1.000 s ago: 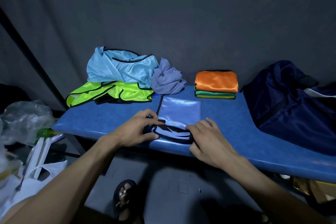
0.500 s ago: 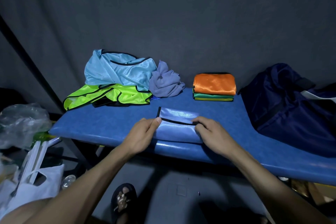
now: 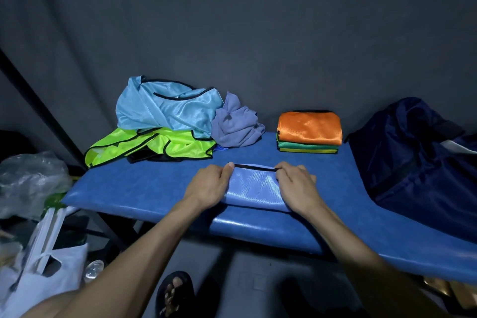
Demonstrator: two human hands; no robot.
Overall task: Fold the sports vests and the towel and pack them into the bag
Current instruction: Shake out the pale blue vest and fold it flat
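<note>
Two hands are gripping a folded blue vest (image 3: 254, 184) on the padded bench (image 3: 144, 188): left hand (image 3: 210, 183) pinching its left edge, right hand (image 3: 296, 183) curling over its right edge. Navy bag (image 3: 413, 157) is sitting at right.

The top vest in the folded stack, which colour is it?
Orange, seen clearly in the head view.
</note>
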